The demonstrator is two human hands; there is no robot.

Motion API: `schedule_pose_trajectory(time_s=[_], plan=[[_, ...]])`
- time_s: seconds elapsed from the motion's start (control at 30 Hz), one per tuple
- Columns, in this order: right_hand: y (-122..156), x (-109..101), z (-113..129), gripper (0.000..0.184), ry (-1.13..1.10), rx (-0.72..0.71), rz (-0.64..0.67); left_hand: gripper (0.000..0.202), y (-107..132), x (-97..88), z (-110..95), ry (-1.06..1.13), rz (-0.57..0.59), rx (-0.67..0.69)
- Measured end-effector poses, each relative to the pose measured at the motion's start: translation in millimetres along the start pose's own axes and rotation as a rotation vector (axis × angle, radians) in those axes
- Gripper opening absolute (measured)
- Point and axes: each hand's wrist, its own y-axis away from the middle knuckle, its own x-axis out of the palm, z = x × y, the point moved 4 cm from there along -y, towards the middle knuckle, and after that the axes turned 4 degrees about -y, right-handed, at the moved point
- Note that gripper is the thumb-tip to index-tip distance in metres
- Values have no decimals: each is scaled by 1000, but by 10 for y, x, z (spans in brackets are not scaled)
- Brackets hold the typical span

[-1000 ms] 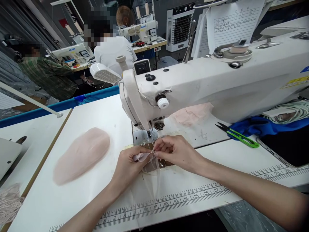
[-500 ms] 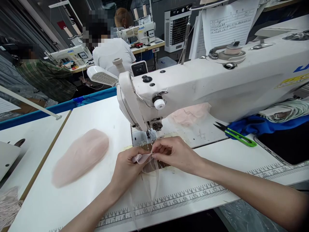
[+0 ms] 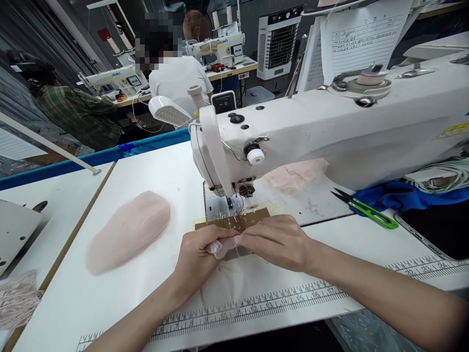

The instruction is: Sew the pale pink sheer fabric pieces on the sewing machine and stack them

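Observation:
My left hand (image 3: 198,256) and my right hand (image 3: 280,242) meet on the white table (image 3: 154,293) just in front of the needle of the white sewing machine (image 3: 330,127). Both pinch a small piece of pale pink sheer fabric (image 3: 220,248), which bunches between the fingertips; a thin veil of it trails toward me over the table. The fingers of both hands are closed on it. A brown taped patch (image 3: 238,222) lies between the hands and the presser foot (image 3: 232,200).
A stack of pale pink fabric pieces (image 3: 128,230) lies to the left. More pink fabric (image 3: 293,175) sits under the machine arm. Green-handled snips (image 3: 370,210) and blue cloth (image 3: 399,195) are at right. A printed ruler (image 3: 256,305) runs along the near edge. Two people sit at machines behind.
Both hands have drawn slightly back from the presser foot toward me and lowered onto the table, with the pink fabric now bunched tighter between them.

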Motion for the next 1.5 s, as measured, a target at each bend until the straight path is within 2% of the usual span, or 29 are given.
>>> schedule_pose_trajectory(time_s=[0.1, 0.17, 0.27, 0.37, 0.43, 0.57, 0.6, 0.63, 0.7, 0.73, 0.8, 0.9, 1.03, 1.13, 1.23, 1.3, 1.5], plan=[[21, -47, 60, 30, 74, -125, 39, 8, 28, -8, -50, -20, -8, 19], [12, -71, 93, 30, 78, -137, 92, 7, 41, -13, -83, -31, 1, 19], [-24, -77, 105, 28, 63, -58, 134, 9, 40, 7, -74, -24, 87, -59], [-58, -39, 64, 26, 49, 47, 43, 13, 16, 40, 14, -114, 151, -163], [-73, 24, 0, 23, 23, 128, 2, 12, -12, 56, 78, -244, 130, -169], [-109, 145, -150, 19, 45, 300, 40, 9, -40, 113, 176, -400, 112, -152], [-121, 157, -177, 19, 65, 325, 51, 12, -39, 116, 186, -422, 95, -156], [-134, 164, -200, 18, 86, 344, 62, 27, -37, 111, 185, -448, 67, -151], [-156, 167, -233, 16, 120, 372, 77, 57, -26, 82, 137, -530, -30, -85], [-165, 168, -248, 15, 129, 389, 85, 63, -16, 70, 93, -587, -78, -25], [-179, 171, -274, 12, 130, 423, 99, 56, 19, 71, -12, -713, -135, 131], [-196, 172, -313, 11, 97, 469, 91, 32, 92, 139, -123, -833, -66, 322], [-207, 154, -369, 13, 63, 497, 53, 38, 157, 207, -161, -852, 45, 388], [-189, 110, -360, 15, 121, 418, 5, 36, 137, 211, -145, -843, 63, 392], [-147, 56, -251, 21, 227, 193, -58, 30, 72, 176, -106, -823, 19, 392], [-111, 42, -175, 26, 312, 79, -52, 27, 25, 155, -70, -826, 4, 390], [-87, 50, -80, 27, 500, 9, 33, 29, -21, 141, -29, -872, -2, 381]])
